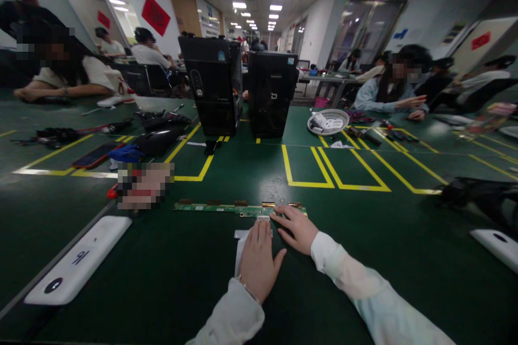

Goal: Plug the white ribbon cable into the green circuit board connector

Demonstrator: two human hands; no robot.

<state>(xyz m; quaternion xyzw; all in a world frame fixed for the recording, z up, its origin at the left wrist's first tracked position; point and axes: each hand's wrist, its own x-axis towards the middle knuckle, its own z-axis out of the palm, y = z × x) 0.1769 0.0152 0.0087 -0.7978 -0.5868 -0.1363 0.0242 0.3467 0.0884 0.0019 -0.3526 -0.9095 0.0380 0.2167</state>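
Observation:
A long, narrow green circuit board (218,208) lies on the green tabletop in front of me, with copper-coloured flaps along its far edge. My left hand (259,259) rests flat, fingers stretched forward, their tips at a white connector (263,218) on the board's near edge. Partly covered by that hand is a white flat ribbon cable (239,250). My right hand (297,228) has its fingers apart, and its fingertips touch the board's right part. Neither hand is wrapped round anything.
Two black computer towers (267,97) stand upright ahead. A white basket (328,121) sits back right. Tools and cables (60,135) lie left, near a white device (79,261). Another white device (496,245) is at right. Yellow tape (360,187) marks the table; people sit around.

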